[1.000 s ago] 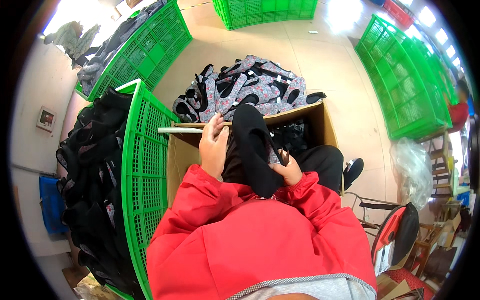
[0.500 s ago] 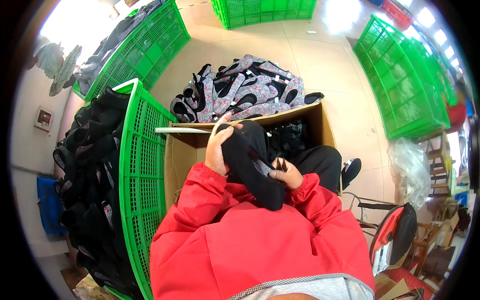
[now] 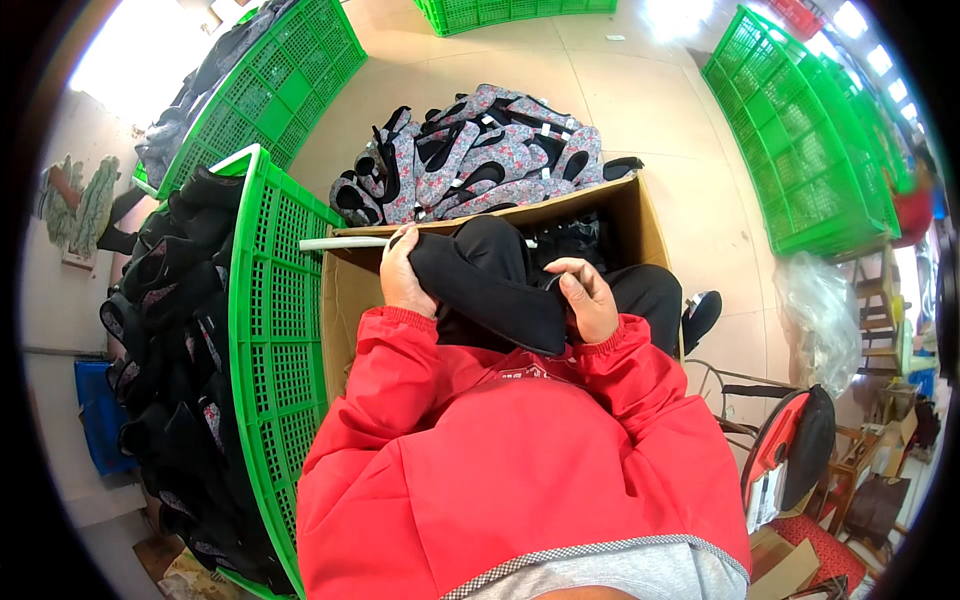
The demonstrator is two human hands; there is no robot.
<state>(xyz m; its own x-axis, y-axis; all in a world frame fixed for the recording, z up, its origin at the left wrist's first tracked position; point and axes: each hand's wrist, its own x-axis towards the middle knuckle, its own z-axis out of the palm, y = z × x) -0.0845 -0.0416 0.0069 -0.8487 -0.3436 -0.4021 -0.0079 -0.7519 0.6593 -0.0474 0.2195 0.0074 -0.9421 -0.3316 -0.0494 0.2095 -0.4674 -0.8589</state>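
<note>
A black cloth slipper (image 3: 488, 292) lies slantwise over my lap, its smooth outer side up and its opening turned out of sight. My left hand (image 3: 403, 275) is closed round its far left end, the thumb on top. My right hand (image 3: 590, 303) is by the near right end, thumb and forefinger pinched together close to the slipper's edge. Something small and dark shows between those fingertips, too small to name. Beneath the slipper are my black-trousered knees, set over an open cardboard box (image 3: 650, 225) with dark items inside.
Floral slippers with black openings are heaped (image 3: 480, 150) on the floor beyond the box. At left stands a green crate (image 3: 285, 330) beside piled black slippers (image 3: 180, 290). A pale bar (image 3: 340, 243) crosses the box's left corner. Another green crate (image 3: 800, 140) stands far right, near a clear plastic bag (image 3: 820, 320).
The slipper has rolled over, so its opening and floral lining no longer show. Both hands have shifted slightly, the right one higher. A dark pointed piece at the right hand shows less now.
</note>
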